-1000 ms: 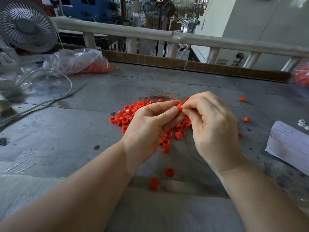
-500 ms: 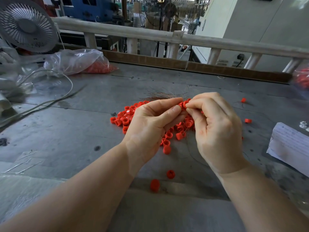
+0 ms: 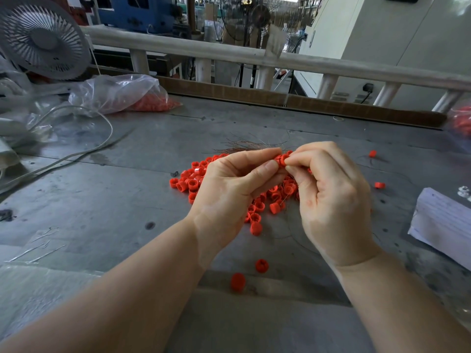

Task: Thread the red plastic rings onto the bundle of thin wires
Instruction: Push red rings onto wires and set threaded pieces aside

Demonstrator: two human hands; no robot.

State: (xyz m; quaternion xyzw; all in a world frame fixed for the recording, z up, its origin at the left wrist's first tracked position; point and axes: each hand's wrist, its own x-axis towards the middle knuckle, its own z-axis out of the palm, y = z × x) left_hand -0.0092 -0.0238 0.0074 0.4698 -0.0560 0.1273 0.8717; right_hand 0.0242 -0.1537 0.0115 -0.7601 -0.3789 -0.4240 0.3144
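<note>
Both grips closed tight: left hand (image 3: 230,189) thumb & forefinger pinch red rings (image 3: 281,159), right hand (image 3: 331,197) fingertips pinch same rings from 3 o'clock. Wire bundle (image 3: 244,147) fans out at 10 o'clock of rings. Ring pile (image 3: 193,180) on desk (image 3: 127,200) below.

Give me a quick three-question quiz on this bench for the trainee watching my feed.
1. True or false: the left hand and right hand pinch red rings between them above the table.
2. Which lies nearer the person: A) the loose pile of rings, B) the plastic bag?
3. Fill in: the fanned wire bundle shows just beyond the ____ hand's fingertips.

Key: 1 true; 2 A; 3 left.
</note>
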